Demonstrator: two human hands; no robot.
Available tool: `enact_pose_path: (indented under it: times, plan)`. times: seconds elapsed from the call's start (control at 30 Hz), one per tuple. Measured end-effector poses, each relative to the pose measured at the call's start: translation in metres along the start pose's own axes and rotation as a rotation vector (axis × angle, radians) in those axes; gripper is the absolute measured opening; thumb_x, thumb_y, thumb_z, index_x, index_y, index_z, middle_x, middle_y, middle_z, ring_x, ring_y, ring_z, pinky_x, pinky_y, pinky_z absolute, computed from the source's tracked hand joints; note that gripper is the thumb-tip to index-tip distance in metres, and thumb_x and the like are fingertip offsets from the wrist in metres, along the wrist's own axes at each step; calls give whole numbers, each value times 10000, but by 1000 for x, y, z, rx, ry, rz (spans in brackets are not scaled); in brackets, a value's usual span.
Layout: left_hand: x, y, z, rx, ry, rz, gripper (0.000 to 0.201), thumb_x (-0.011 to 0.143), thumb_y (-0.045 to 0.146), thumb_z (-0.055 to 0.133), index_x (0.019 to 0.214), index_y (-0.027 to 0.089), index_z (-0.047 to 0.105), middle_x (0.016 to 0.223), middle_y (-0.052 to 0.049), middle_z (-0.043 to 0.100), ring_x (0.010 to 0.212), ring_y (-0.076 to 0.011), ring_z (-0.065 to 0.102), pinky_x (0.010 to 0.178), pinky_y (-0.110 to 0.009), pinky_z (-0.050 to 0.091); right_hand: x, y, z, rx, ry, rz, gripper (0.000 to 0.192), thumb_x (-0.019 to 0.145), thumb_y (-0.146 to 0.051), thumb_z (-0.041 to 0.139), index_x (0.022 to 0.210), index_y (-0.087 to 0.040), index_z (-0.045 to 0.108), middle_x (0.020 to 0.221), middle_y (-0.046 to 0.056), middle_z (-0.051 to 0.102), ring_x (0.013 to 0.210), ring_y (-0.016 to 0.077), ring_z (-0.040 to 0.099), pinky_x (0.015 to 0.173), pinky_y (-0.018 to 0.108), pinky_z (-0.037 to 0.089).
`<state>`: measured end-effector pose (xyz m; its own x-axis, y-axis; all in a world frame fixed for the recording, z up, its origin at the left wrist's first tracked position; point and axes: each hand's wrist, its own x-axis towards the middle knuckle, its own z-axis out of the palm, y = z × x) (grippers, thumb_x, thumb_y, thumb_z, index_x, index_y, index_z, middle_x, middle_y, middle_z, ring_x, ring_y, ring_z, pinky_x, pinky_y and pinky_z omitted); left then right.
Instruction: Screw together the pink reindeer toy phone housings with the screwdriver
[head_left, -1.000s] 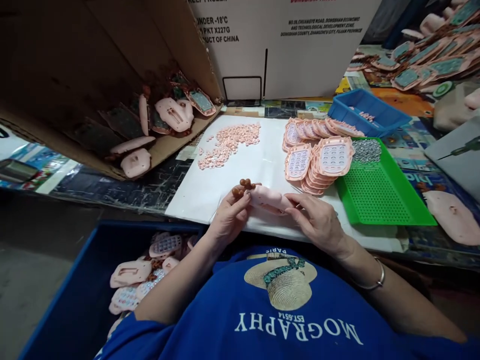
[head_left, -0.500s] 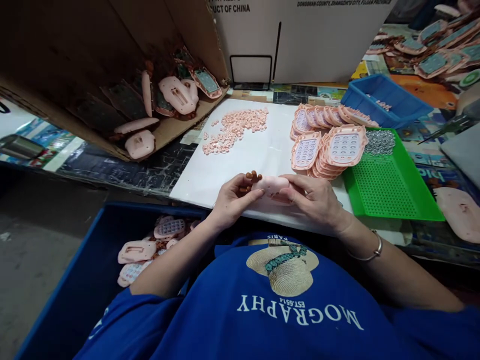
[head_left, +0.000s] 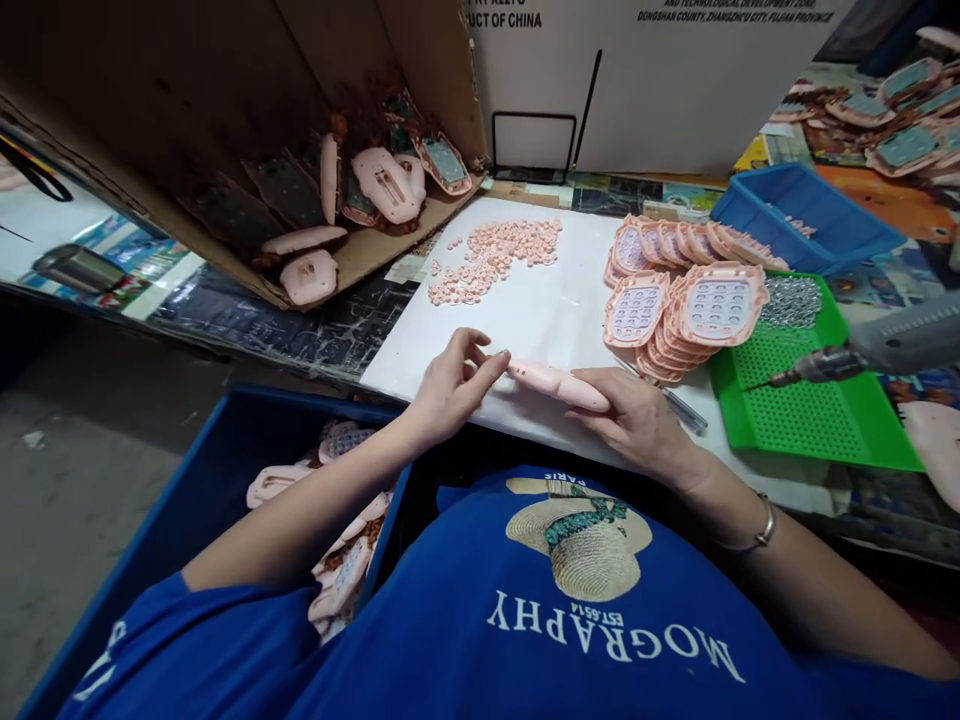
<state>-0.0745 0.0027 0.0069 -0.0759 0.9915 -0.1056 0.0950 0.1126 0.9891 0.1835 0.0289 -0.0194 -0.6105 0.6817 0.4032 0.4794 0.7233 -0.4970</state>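
Observation:
My right hand grips a pink plastic toy-phone shell, held low over the white board. My left hand touches the shell's left end with its fingertips. A stack of pink keypad fronts lies just right of the shell. Behind it a heap of small pink buttons is spread on the board. The brown piece seen earlier is hidden.
A green perforated tray with a pile of screws sits at right, an electric screwdriver hanging over it. A cardboard box of shells lies at left, a blue crate of parts below, a blue bin behind.
The shell has been turned and lowered toward the board; the brown piece at my left fingers is no longer seen. The screwdriver has come into view at the right.

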Motion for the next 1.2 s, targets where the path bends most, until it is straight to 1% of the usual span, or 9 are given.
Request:
enact_pose_path:
  times: [0.1, 0.2, 0.3, 0.43, 0.63, 0.8, 0.93, 1.07, 1.2]
  plan:
    - [3, 6, -1, 86, 63, 273, 467, 615, 244, 921, 1043, 227, 735, 1163, -86, 679, 1095, -257, 621, 971, -328, 475, 0, 0, -1, 12, -14, -1, 284, 976, -335, 605, 1221, -196, 639, 1133, 121, 744, 1003, 295, 717, 865, 449, 581]
    - [9, 10, 9, 52, -141, 311, 514, 534, 170, 941, 1014, 264, 783, 1297, -96, 678, 1320, -340, 495, 1187, -413, 271, 1, -1, 0, -2, -5, -13, 287, 978, -328, 610, 1216, -168, 634, 1111, 134, 747, 989, 297, 718, 856, 442, 583]
    - [16, 8, 23, 92, -273, 264, 361, 612, 185, 902, 944, 281, 798, 1071, -69, 754, 1179, -321, 572, 1208, -439, 169, 0, 0, 2, -14, 14, -7, 292, 983, -324, 600, 1223, -159, 624, 1120, 143, 746, 989, 291, 721, 863, 430, 589]
    - [15, 1, 33, 188, -251, 322, 256, 691, 247, 861, 936, 285, 795, 986, -52, 767, 1033, -282, 605, 1201, -430, 157, -3, 4, 2, -30, 30, 7, 300, 964, -251, 556, 1251, -179, 609, 1149, 131, 743, 1007, 285, 724, 884, 424, 594]
    - [12, -4, 28, 369, -218, 495, 194, 814, 356, 763, 996, 296, 787, 1020, -60, 774, 961, -267, 621, 1119, -412, 293, 1, 8, -2, -41, -42, 12, 350, 967, -314, 582, 1286, -171, 603, 1166, 144, 734, 1026, 310, 719, 896, 457, 601]
    - [9, 2, 18, 431, -231, 543, 194, 831, 388, 752, 993, 292, 796, 945, -76, 770, 896, -251, 630, 950, -357, 397, 0, 0, -3, 4, -75, -25, 588, 970, -472, 625, 1474, -215, 464, 1348, 160, 650, 1187, 331, 665, 995, 504, 575]
    - [-4, 20, -27, 312, -159, 360, 164, 715, 305, 849, 873, 267, 823, 738, -56, 731, 703, -198, 603, 794, -294, 434, -11, 2, -1, 36, -49, 5, 584, 1005, -473, 565, 1517, -246, 398, 1440, 164, 567, 1314, 331, 586, 1073, 558, 527]
    - [-39, 28, -106, 420, -323, 107, 180, 723, 357, 832, 862, 244, 839, 770, -73, 766, 680, -202, 652, 647, -256, 450, -19, 10, 3, 14, -76, -2, 436, 1028, -404, 530, 1450, -304, 484, 1435, 136, 569, 1299, 339, 592, 1045, 581, 541]
    - [-63, 16, -168, 510, -54, 55, 281, 781, 494, 753, 779, 225, 831, 731, -75, 756, 678, -211, 656, 668, -260, 478, -19, 11, 9, -21, -70, -62, 352, 1020, -371, 546, 1364, -296, 573, 1382, 143, 606, 1237, 364, 615, 995, 599, 547]
